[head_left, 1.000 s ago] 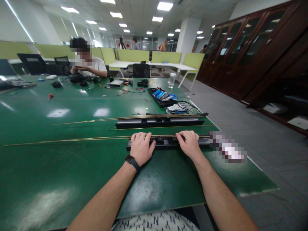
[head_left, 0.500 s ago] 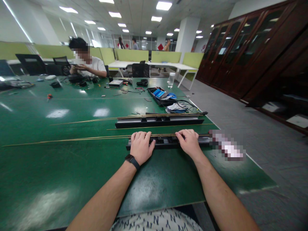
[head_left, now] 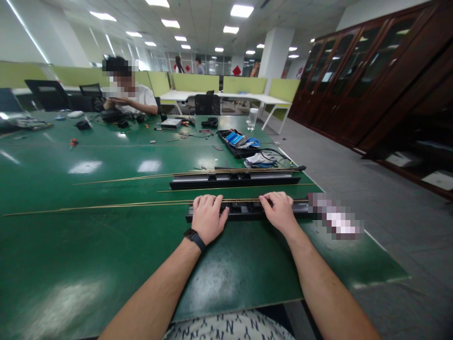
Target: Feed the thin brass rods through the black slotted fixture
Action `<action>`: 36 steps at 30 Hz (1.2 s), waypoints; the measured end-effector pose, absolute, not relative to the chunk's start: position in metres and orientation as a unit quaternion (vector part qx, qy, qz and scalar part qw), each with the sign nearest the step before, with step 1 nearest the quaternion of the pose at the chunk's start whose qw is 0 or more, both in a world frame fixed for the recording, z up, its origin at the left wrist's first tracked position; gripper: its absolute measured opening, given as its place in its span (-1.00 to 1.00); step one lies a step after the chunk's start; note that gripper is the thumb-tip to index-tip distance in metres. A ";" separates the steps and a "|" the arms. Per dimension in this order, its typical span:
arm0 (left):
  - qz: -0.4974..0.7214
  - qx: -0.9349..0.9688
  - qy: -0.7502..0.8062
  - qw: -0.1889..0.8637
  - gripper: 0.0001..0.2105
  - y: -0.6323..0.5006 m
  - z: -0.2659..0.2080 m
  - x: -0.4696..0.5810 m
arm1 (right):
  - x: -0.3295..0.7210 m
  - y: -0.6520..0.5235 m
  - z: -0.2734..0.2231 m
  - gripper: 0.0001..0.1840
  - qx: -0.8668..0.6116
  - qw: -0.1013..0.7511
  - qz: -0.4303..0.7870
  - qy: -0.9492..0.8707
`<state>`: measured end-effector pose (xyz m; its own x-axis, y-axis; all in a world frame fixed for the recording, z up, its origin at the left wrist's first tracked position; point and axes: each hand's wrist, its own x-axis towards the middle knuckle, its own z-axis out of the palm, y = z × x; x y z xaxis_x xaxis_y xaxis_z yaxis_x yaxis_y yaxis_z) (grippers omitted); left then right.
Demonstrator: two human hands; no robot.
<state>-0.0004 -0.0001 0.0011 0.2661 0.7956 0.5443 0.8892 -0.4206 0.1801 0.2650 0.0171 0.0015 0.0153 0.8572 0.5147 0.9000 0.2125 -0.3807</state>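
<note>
- Green and glossy, the worktop fills the near part of the office; at its far left sits a co-worker, hands raised together.
- Thin brass rods trail out across the left side, their free ends lying well beyond any finger. Their long axis runs left to right, crosswise to both forearms, dipping slightly toward the left end.
- Left hand, with a dark watch at the wrist, lies over the left part of the near rail, fingers reaching to its far edge where the rods pass, thumb apart. It is the nearer hand to that long tail. Its fingertips are hidden, so I cannot tell whether the grip is closed.
- Between the hands, the rods run along the rail's far edge; beyond, roughly parallel, lie a single rod and a far rail.
- Right hand is curled over the same rail, thumb and forefinger at the rods. Whether that grip pinches them I cannot tell. Only a short stretch of rod and rail extends to its right.
- Just beside the rail's right end is a pixelated object.
</note>
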 end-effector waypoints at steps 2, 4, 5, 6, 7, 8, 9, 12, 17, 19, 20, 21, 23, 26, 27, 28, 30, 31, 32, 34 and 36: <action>-0.291 -0.791 -0.533 0.080 -0.67 0.000 0.001 0.000 | 0.265 0.017 0.001 -0.68 -0.622 0.338 -0.035 -0.706; -0.290 -0.791 -0.533 0.080 -0.67 0.000 0.000 0.000 | 0.265 0.017 0.001 -0.68 -0.620 0.335 -0.038 -0.708; -0.288 -0.791 -0.533 0.080 -0.67 0.000 0.000 0.000 | 0.265 0.017 0.001 -0.68 -0.620 0.335 -0.040 -0.708; -0.287 -0.792 -0.534 0.079 -0.67 0.000 0.001 0.000 | 0.265 0.017 0.000 -0.68 -0.620 0.334 -0.040 -0.709; -0.285 -0.792 -0.534 0.078 -0.67 0.000 0.001 0.000 | 0.265 0.017 0.000 -0.68 -0.620 0.333 -0.040 -0.709; -0.285 -0.792 -0.535 0.078 -0.67 0.000 0.001 0.000 | 0.265 0.017 0.000 -0.68 -0.620 0.332 -0.040 -0.710; -0.284 -0.792 -0.534 0.078 -0.67 0.000 0.001 0.000 | 0.265 0.017 0.000 -0.68 -0.620 0.331 -0.041 -0.710; -0.287 -0.793 -0.532 0.079 -0.67 0.000 0.000 -0.001 | 0.265 0.016 0.001 -0.69 -0.621 0.327 -0.039 -0.711; -0.291 -0.791 -0.532 0.080 -0.67 0.000 -0.001 -0.001 | 0.264 0.015 0.003 -0.68 -0.621 0.331 -0.029 -0.710; -0.288 -0.792 -0.532 0.081 -0.67 0.000 0.000 0.000 | 0.264 0.015 0.004 -0.67 -0.620 0.335 -0.029 -0.709; -0.288 -0.792 -0.532 0.081 -0.67 0.000 0.001 0.000 | 0.264 0.015 0.004 -0.67 -0.620 0.336 -0.030 -0.708; -0.287 -0.792 -0.532 0.081 -0.67 -0.001 0.002 0.000 | 0.264 0.014 0.004 -0.67 -0.620 0.337 -0.031 -0.708; -0.287 -0.792 -0.532 0.079 -0.67 -0.001 0.003 0.000 | 0.264 0.015 0.004 -0.66 -0.621 0.336 -0.032 -0.708; -0.288 -0.792 -0.533 0.079 -0.67 -0.001 0.003 0.000 | 0.264 0.015 0.003 -0.67 -0.619 0.334 -0.029 -0.710; -0.289 -0.792 -0.533 0.080 -0.67 -0.001 0.003 0.000 | 0.264 0.016 0.002 -0.67 -0.619 0.332 -0.028 -0.711; -0.289 -0.792 -0.532 0.081 -0.67 -0.001 0.003 0.000 | 0.265 0.016 0.002 -0.68 -0.619 0.331 -0.028 -0.711; -0.288 -0.792 -0.532 0.084 -0.66 -0.001 0.002 0.000 | 0.265 0.016 0.002 -0.69 -0.620 0.329 -0.030 -0.711; -0.287 -0.793 -0.531 0.084 -0.66 -0.001 0.002 0.000 | 0.264 0.016 0.002 -0.69 -0.621 0.328 -0.030 -0.711; -0.286 -0.793 -0.532 0.085 -0.66 -0.001 0.001 0.000 | 0.264 0.016 0.002 -0.69 -0.621 0.326 -0.030 -0.712; -0.284 -0.793 -0.532 0.086 -0.66 0.000 0.001 -0.001 | 0.264 0.015 0.003 -0.69 -0.622 0.325 -0.028 -0.712; -0.284 -0.793 -0.532 0.087 -0.66 0.000 0.000 -0.001 | 0.265 0.015 0.003 -0.69 -0.622 0.326 -0.027 -0.712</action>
<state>-0.0007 -0.0004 0.0004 0.2737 0.7941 0.5427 0.8925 -0.4200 0.1644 0.2648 0.0151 0.0029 -0.0143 0.8672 0.4977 0.9026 0.2253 -0.3667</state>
